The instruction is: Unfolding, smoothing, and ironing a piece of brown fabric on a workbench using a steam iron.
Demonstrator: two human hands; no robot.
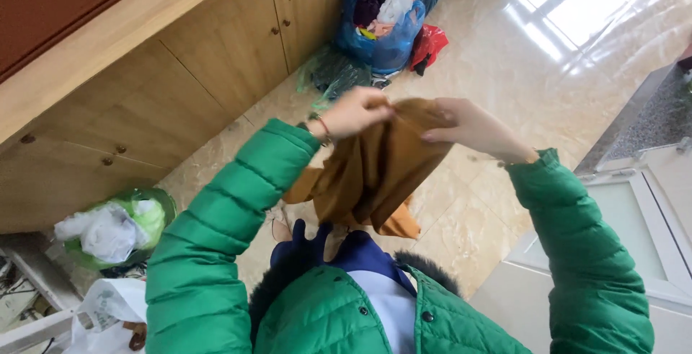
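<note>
A brown cloth garment point(371, 174) hangs in front of my chest, bunched and folded over itself. My left hand point(353, 112) grips its top edge on the left, a thin bracelet at the wrist. On the right, my right hand point(476, 129) pinches the same top edge with the fingers laid over the fabric. Both arms are in green puffer sleeves. The lower part of the garment droops toward my jacket collar.
Wooden cabinets point(216, 65) run along the left. A blue plastic bag point(382, 29) stuffed with clothes, a red bag point(429, 44) and a green bag point(331, 73) lie on the glossy tiled floor. A green bin point(119, 228) with white bags stands lower left. A white cabinet point(641, 217) is at right.
</note>
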